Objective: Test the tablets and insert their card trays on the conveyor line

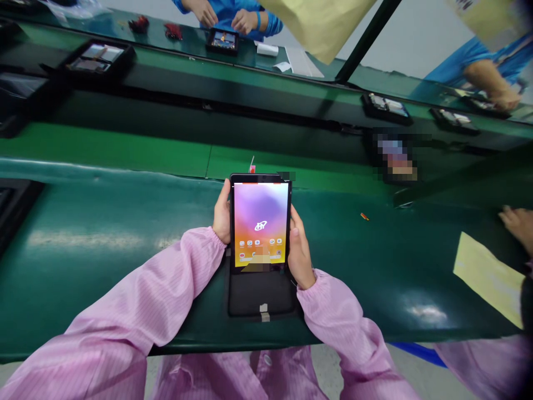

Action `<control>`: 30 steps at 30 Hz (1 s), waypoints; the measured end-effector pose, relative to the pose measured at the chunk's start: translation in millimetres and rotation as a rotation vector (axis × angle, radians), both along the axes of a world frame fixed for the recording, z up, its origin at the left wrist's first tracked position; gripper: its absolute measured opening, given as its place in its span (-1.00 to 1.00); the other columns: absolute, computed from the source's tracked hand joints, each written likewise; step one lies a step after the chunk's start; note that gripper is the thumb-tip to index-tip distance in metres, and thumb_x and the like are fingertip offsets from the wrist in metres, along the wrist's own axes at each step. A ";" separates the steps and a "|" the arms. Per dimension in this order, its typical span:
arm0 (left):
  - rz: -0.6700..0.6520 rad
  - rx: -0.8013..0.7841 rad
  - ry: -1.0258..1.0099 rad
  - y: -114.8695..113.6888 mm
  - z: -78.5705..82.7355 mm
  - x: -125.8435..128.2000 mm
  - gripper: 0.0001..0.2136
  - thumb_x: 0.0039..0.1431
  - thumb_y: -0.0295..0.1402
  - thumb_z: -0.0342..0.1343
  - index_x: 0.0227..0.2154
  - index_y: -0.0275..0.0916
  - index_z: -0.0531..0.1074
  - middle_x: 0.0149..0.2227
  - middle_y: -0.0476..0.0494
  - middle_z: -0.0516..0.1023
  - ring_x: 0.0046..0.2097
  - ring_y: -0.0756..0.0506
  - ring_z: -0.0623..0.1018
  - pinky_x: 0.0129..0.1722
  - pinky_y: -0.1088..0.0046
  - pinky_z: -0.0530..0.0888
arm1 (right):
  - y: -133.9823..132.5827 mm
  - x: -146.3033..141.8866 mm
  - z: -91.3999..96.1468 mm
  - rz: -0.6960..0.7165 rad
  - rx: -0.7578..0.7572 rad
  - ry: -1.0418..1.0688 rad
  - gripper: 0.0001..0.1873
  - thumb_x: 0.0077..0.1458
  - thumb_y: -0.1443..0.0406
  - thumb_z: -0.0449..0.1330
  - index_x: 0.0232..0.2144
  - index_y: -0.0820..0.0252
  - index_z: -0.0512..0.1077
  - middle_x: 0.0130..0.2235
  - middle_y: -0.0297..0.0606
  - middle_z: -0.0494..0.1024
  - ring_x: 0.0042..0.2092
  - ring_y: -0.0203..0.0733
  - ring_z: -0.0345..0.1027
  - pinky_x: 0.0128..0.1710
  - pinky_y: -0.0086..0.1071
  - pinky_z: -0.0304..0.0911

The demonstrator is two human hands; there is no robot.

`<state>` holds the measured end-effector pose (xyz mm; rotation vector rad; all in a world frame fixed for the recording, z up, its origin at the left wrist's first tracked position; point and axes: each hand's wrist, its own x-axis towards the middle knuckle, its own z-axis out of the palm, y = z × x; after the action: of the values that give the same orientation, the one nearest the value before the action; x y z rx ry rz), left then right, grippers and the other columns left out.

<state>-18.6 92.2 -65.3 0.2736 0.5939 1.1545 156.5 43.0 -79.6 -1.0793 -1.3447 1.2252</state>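
A tablet [260,222] stands lit in front of me, showing a purple-to-yellow home screen with app icons. My left hand [221,214] grips its left edge, and my right hand [300,247] grips its right edge, thumb on the bezel. The tablet's lower end rests on or just above a black tray [262,297] with a small pale tab on it. Both pink striped sleeves [141,289] reach in from below. Part of the screen's bottom is blurred out.
A dark green conveyor belt [125,250] runs across the view, with a small orange bit [365,216] on it. A yellow paper sheet [489,278] and a co-worker's hand [516,225] are at right. Beyond, black trays holding devices [385,108] sit on further belts, with co-workers in blue.
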 end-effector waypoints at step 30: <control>-0.011 0.008 -0.035 0.6 1.4 0.8 -0.35 0.05 0.24 -0.05 -0.15 -0.26 0.54 -0.18 -0.17 0.64 0.01 -0.33 0.55 0.09 0.10 0.43 | -0.7 -2.0 4.1 0.005 -0.027 0.008 -0.39 0.31 0.00 -0.12 0.31 0.04 0.01 0.35 -0.25 0.10 0.33 -0.14 0.04 0.28 -0.16 0.09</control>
<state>-17.7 92.8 -63.8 0.2624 0.5565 1.1489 154.6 42.4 -75.5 -1.0888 -1.3291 1.2535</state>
